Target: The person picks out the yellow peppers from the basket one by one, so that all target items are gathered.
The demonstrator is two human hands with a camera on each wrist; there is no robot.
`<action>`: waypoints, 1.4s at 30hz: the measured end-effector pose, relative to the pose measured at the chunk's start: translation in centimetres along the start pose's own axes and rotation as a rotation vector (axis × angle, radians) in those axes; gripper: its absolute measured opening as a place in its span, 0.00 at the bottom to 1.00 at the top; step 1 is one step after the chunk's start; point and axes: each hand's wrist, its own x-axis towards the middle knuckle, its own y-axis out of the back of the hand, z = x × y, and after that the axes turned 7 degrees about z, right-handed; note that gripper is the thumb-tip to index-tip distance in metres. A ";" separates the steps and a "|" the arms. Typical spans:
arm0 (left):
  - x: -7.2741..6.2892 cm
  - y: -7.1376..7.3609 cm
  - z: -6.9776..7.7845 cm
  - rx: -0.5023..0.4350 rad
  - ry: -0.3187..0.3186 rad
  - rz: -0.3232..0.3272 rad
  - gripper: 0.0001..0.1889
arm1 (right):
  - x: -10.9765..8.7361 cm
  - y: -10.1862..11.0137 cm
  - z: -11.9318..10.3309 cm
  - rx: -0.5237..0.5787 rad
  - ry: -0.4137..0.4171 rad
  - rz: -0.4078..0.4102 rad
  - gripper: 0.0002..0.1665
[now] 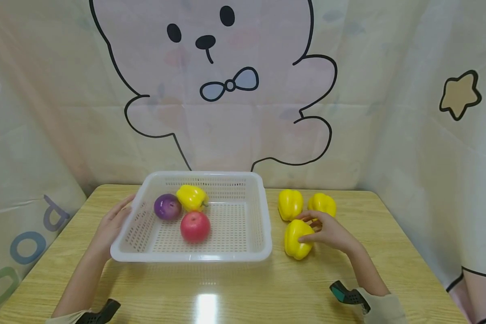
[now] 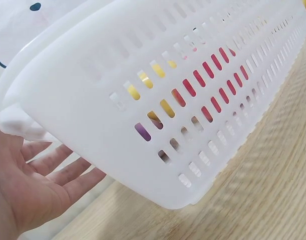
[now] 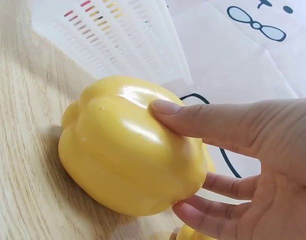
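Pepper (image 3: 125,157), glossy, lobed, pinched by right hand (image 1: 333,230); left hand (image 1: 111,225) relaxed beside slotted basket (image 1: 231,231).

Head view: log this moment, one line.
right hand: holds nearest yellow pepper | left hand: at white basket, left end | in basket: purple item, red item, yellow pepper | right of basket: two more peppers

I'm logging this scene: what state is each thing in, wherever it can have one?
White basket: upright, partly filled
Purple round item: inside basket, looks whole
Red round fruit: inside basket, looks whole
Basket's yellow pepper: on its side, looks whole
Near yellow pepper: gripped; lifting unclear
Far-left yellow pepper: on table, unheld
Far-right yellow pepper: on table, unheld
Left hand: at basket's left end
Right hand: gripping near yellow pepper
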 end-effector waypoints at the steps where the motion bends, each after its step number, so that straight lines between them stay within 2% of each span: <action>1: 0.0 0.0 0.0 -0.004 -0.001 0.000 0.30 | 0.0 0.0 0.0 0.001 0.006 -0.001 0.30; 15: -0.1 0.0 0.0 -0.036 -0.017 -0.001 0.29 | 0.1 -0.2 -0.2 0.042 0.022 -0.014 0.29; 25: -0.1 0.0 0.2 0.039 -0.005 -0.005 0.32 | 0.4 -0.6 0.7 0.084 0.022 0.026 0.28; 42: 0.0 0.1 -0.1 -0.010 -0.016 -0.002 0.29 | 0.5 -0.5 1.0 0.148 0.032 -0.016 0.28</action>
